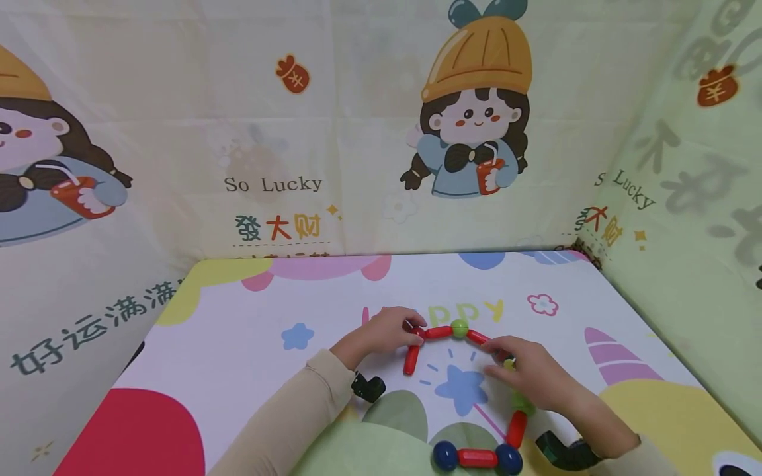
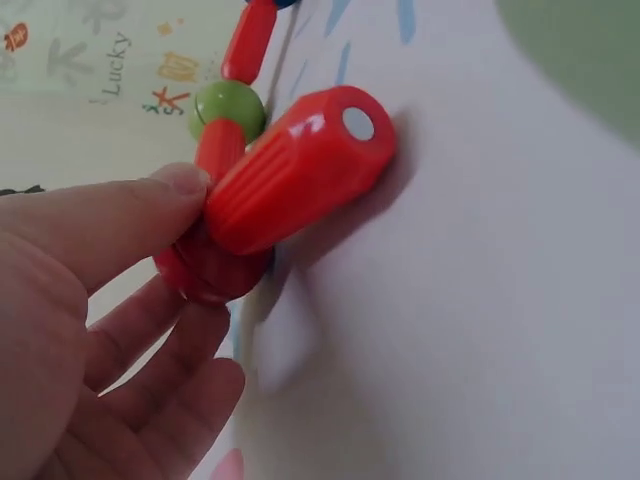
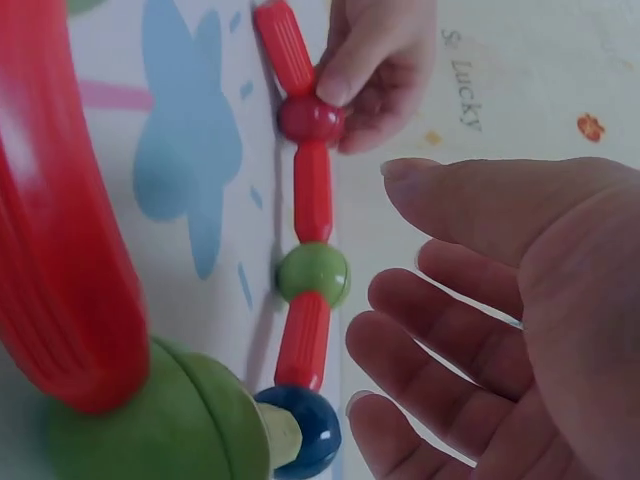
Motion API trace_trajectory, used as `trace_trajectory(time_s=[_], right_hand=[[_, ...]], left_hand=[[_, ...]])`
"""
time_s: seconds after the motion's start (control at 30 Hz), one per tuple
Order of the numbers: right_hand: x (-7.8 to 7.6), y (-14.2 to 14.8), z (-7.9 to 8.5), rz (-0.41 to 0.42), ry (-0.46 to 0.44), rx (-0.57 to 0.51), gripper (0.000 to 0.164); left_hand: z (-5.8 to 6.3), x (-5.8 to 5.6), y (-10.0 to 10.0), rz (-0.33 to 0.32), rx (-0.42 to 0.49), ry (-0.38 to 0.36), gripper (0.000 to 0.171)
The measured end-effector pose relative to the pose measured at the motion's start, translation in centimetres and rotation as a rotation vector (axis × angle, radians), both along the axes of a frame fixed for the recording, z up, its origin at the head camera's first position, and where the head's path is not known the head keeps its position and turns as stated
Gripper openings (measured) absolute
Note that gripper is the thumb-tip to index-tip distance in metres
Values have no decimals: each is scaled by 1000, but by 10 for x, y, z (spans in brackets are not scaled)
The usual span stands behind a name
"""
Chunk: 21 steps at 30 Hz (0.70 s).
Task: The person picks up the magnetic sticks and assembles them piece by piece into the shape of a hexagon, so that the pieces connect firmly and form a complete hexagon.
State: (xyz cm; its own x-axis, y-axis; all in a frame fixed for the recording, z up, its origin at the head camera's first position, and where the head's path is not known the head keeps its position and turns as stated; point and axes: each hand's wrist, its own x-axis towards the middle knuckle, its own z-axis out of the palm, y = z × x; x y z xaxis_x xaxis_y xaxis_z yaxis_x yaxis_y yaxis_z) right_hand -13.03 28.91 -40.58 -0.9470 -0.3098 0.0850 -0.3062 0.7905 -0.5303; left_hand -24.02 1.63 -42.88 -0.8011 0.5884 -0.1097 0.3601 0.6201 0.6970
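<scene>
A chain of magnetic rods and balls curves over the printed tabletop. With thumb and fingers my left hand [image 1: 385,330] pinches the red ball [image 2: 215,272] at the chain's far left. From that ball a red rod [image 1: 411,360] points toward me, its silvery end showing in the left wrist view; another red rod [image 3: 312,190] leads to a green ball [image 1: 460,328]. My right hand [image 1: 538,370] hovers at the right bend, fingers loosely spread and nothing between them. Beside it in the right wrist view are a blue ball [image 3: 318,436], a pale yellow rod [image 3: 279,430] and a larger-looking green ball [image 3: 165,425].
Nearer me the chain runs through a red rod [image 1: 516,430] to two dark blue balls joined by a red rod [image 1: 478,458]. Black wrist devices [image 1: 565,453] sit at both wrists. A patterned cloth [image 1: 357,132] stands behind the table.
</scene>
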Motion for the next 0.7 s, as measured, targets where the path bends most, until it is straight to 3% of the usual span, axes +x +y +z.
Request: trace_trajectory(time_s=[0.33,0.7], right_hand=[[9,-16,-6,116,-170,-48,37],[21,-25,-12,213,-311,-51,39]], left_hand=[[-6,-5,-2,32,10,-40,24],[-6,3,-2,17,19,-53,20]])
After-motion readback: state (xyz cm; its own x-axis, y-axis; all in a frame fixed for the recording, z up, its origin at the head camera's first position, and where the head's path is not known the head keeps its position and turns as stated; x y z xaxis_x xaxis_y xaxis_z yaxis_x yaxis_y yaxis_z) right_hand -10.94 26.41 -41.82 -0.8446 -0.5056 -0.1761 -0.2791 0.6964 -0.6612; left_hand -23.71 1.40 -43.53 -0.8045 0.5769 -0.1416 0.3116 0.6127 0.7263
